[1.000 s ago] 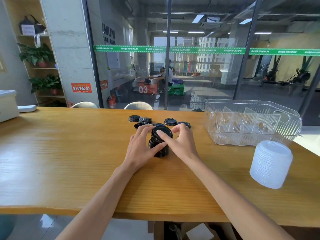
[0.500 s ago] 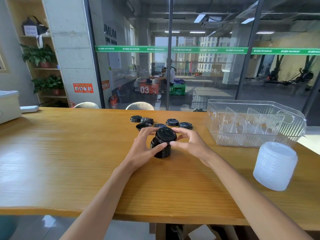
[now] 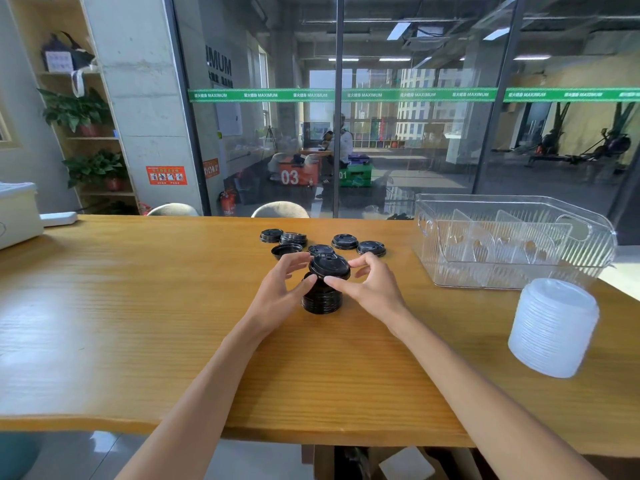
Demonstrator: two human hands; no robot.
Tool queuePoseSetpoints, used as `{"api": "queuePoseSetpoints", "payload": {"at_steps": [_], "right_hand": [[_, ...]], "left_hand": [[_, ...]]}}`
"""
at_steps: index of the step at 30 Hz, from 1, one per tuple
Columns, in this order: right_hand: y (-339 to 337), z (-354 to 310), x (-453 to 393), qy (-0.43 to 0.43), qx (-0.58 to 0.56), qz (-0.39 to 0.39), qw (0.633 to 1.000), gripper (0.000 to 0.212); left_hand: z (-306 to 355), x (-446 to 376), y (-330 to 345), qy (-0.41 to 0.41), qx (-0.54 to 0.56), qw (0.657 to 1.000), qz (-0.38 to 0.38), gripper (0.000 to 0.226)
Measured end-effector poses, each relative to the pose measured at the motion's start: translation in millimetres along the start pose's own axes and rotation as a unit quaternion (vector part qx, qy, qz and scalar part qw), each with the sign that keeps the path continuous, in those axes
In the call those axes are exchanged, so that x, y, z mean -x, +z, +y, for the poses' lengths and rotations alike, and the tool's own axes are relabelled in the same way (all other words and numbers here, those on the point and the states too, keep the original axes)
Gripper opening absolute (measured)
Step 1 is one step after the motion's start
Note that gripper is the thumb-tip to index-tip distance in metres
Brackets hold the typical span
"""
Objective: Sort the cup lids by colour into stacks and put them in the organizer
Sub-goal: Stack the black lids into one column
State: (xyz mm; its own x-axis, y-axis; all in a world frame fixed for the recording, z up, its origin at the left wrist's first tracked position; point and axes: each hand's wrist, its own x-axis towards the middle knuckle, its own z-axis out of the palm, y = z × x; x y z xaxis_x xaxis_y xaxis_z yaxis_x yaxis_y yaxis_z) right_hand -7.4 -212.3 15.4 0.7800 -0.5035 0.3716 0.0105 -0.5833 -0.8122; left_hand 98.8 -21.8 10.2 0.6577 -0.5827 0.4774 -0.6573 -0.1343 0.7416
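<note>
Black lid (image 3: 329, 266) pinched by left hand (image 3: 277, 292) and right hand (image 3: 372, 289), tilted atop black stack (image 3: 321, 299) mid-table. Organizer (image 3: 512, 240) sat at right, only dividers seen inside. White stack (image 3: 554, 327) parked nearby.

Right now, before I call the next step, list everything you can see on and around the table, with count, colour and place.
Black lid stack: one, black, table centre, between both hands.
Top lid: one, black, tilted over the stack, held by both hands.
Loose black lids: six spots, black, behind the stack; one looks upside down, one may be a few stacked.
White lid stack: one, translucent white, table right, near the edge.
Organizer: one, clear, divided, far right of the table, no lids visible inside.
Table: one, light wood.
White box: one, table far left, partly cut off.
Chair backs: two, beige, behind the table.
Left hand: fingertips on the top lid.
Right hand: fingertips on the top lid.
</note>
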Motion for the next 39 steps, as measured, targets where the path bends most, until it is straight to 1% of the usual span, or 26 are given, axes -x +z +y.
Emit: {"api": "queuePoseSetpoints", "payload": {"at_steps": [7,10,14,19,21,26,29,32,36,39], "right_hand": [[16,-6,0,-0.011,0.029,0.014,0.999,0.063],[23,-4,1,-0.017,0.045,0.029,0.998,0.063],[28,0,4,-0.019,0.059,0.034,0.998,0.064],[26,3,7,-0.014,0.057,0.034,0.998,0.067],[25,4,9,-0.016,0.053,0.031,0.998,0.068],[25,4,12,-0.015,0.051,0.022,0.998,0.069],[24,5,12,-0.02,0.048,0.009,0.999,0.067],[22,10,12,-0.033,0.034,-0.008,0.999,0.059],[14,15,11,-0.033,-0.001,-0.029,0.999,0.045],[12,14,11,-0.051,-0.002,-0.037,0.998,0.051]], "left_hand": [[-8,2,-5,-0.023,-0.01,0.999,-0.038,0.075],[-11,3,-8,-0.036,-0.017,0.998,-0.051,0.079],[-7,5,-7,-0.058,0.002,0.996,-0.063,0.065],[-6,5,-4,-0.072,0.004,0.996,-0.056,0.054],[-7,5,-3,-0.069,-0.004,0.996,-0.053,0.053],[-8,5,0,-0.05,-0.016,0.998,-0.032,0.059],[-8,6,0,-0.043,-0.02,0.999,-0.015,0.055],[-9,5,-1,-0.034,-0.03,0.999,0.002,0.048],[-10,6,-2,-0.033,-0.038,0.999,0.003,0.049],[-10,7,-2,-0.034,-0.046,0.998,0.006,0.048]]}}
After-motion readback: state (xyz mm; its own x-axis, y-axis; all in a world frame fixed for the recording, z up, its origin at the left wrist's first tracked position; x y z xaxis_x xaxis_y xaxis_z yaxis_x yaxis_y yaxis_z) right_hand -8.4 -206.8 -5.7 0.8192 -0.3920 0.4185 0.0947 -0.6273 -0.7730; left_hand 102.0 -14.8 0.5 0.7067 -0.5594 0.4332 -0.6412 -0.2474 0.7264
